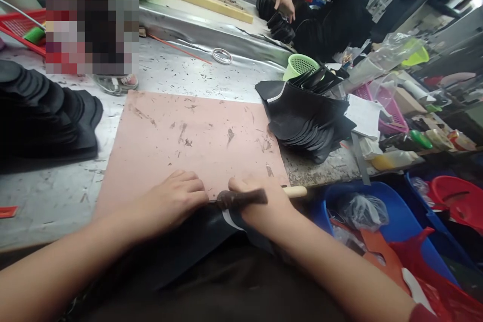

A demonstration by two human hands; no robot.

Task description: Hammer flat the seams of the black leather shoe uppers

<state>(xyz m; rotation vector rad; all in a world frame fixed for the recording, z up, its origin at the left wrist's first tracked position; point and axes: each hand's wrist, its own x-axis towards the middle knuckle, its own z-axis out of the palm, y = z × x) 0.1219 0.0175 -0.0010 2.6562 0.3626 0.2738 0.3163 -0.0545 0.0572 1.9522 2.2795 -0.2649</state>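
My right hand is wrapped round a hammer whose dark head points left and whose pale wooden handle sticks out on the right. A black leather-like piece with a white strip hangs over the near edge of the pink board. My left hand is closed on that piece at the board's edge, fingers bent and together. The hammer head lies right over the piece, between both hands; whether they touch cannot be told.
Stacks of black cut pieces stand left and right of the board. A green basket and a tape ring are behind. Blue bins stand below right. Across the bench, a co-worker's hand is at more black pieces.
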